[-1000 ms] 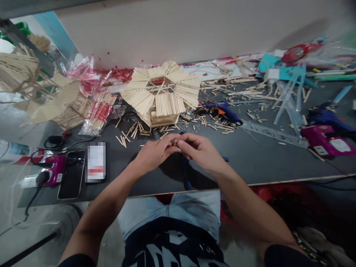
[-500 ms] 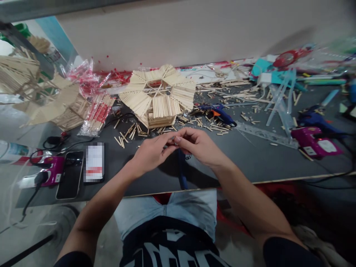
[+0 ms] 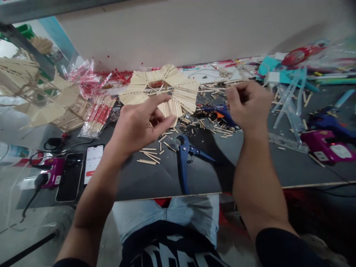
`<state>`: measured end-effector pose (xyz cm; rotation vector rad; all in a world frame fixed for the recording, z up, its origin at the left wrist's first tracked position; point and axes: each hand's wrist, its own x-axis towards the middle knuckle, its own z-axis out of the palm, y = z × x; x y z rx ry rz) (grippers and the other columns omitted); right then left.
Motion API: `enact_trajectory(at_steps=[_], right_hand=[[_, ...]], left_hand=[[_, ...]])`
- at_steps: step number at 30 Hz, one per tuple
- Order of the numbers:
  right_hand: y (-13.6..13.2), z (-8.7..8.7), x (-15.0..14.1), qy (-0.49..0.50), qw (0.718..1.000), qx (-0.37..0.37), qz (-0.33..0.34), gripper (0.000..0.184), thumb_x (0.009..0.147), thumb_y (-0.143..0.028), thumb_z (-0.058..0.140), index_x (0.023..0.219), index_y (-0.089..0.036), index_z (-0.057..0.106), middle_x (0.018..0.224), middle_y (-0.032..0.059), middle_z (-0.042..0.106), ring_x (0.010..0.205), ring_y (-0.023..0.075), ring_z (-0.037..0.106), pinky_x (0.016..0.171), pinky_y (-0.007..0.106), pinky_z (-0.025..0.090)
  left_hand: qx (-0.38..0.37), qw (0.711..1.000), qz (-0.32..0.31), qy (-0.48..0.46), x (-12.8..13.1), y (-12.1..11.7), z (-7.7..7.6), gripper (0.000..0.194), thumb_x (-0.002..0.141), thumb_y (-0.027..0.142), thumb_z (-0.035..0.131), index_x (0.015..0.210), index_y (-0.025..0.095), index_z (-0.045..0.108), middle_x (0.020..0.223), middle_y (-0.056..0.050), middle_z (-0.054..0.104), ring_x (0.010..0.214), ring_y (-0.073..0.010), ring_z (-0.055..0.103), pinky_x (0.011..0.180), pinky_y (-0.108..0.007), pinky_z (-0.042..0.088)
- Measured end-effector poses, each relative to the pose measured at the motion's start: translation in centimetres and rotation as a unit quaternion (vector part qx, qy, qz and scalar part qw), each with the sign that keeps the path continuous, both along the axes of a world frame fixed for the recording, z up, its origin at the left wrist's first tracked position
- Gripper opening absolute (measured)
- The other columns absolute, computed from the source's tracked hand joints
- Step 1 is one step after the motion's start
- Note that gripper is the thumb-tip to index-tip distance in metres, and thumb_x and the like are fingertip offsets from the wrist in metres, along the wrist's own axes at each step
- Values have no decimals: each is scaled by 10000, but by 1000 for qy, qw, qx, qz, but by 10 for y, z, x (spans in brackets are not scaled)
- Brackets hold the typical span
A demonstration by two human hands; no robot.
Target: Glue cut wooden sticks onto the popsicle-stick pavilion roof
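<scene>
My left hand (image 3: pixel 139 126) is over the near side of a flower-shaped structure of thin wooden sticks (image 3: pixel 185 94). Its thumb and forefinger are spread apart, with a slatted petal visible between them; whether they touch it I cannot tell. My right hand (image 3: pixel 249 105) is raised at the right, fingers curled in, above the scattered sticks and close to a blue glue gun (image 3: pixel 222 113). Anything in its grasp is hidden. A blue-handled cutter (image 3: pixel 183 163) lies with its handles spread on the dark table between my forearms.
Loose short sticks (image 3: pixel 150 155) lie around the structure. At left are a bagged stick bundle (image 3: pixel 96 116), two phones (image 3: pixel 70 176) and a purple power socket (image 3: pixel 54 172). Clear glue sticks (image 3: pixel 289 87) and another purple socket (image 3: pixel 322 146) lie right. More stick structures (image 3: pixel 59 96) stand left.
My hands were together over the table's middle and have separated. The left moved left and opened; the right moved right and up. The blue cutter and nearby sticks are now uncovered.
</scene>
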<state>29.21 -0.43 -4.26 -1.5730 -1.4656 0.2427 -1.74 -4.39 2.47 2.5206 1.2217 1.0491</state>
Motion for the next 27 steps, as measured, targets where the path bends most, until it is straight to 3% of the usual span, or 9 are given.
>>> enact_trajectory(at_steps=[1,3,7,9,12,15,18,22,27], right_hand=[[5,-10,9,-52,998,5,-40,112,950,-253,639,893,-157,642,780,62,642,694,111,554,761,298,427],[12,-25,23,-80,992,-54,-80,98,951,-239,635,955,-141,642,859,112,670,731,132,563,780,297,424],[15,-35,27,-112,960,-203,-160,367,1068,-348,460,1231,-38,573,1041,222,678,800,179,558,766,328,363],[13,-36,24,-118,948,-241,-171,460,1099,-398,364,1256,-9,551,1065,252,664,775,182,534,741,342,328],[9,-35,22,-125,938,-290,-142,492,1069,-502,429,1001,-65,643,893,195,653,657,152,436,699,351,287],[4,-34,21,-141,927,-333,-97,511,957,-593,611,671,-171,586,643,75,541,575,117,301,669,366,260],[2,-34,19,-159,922,-347,-66,476,820,-528,781,587,-232,490,544,-12,426,553,102,267,660,373,262],[5,-39,20,-153,929,-328,-74,336,828,-315,721,608,-240,479,527,-37,406,538,100,298,642,354,289],[12,-56,33,-127,963,-225,-82,268,791,-347,713,657,-221,518,542,-32,452,541,98,354,607,330,297]], left_hand=[[1,1000,3,-1,-1,6,2,324,941,304,676,1246,196,663,788,33,751,685,-104,708,750,-251,593],[7,1000,1,9,1,20,3,302,924,282,686,1212,193,676,775,33,752,662,-110,696,742,-270,594],[16,1000,-16,19,8,41,1,291,894,293,737,1165,194,696,733,29,753,633,-134,678,727,-304,595],[23,999,-17,15,8,45,0,297,890,314,755,1165,215,702,706,39,739,605,-134,654,710,-313,590],[29,999,-20,14,2,45,0,291,904,369,750,1161,243,702,684,59,725,570,-125,610,680,-319,578],[-7,1000,-12,6,-9,46,-1,311,921,455,718,1175,278,687,700,68,737,604,-134,589,704,-318,584],[-39,999,3,-13,-15,47,-2,339,913,491,721,1172,275,692,707,49,737,679,-159,601,735,-323,587],[-82,996,0,-39,-13,48,-3,343,902,459,738,1169,249,692,712,24,714,758,-186,637,783,-359,599],[-62,998,-14,-29,-12,49,-2,343,901,457,739,1165,244,691,692,48,725,664,-144,609,739,-326,599]])
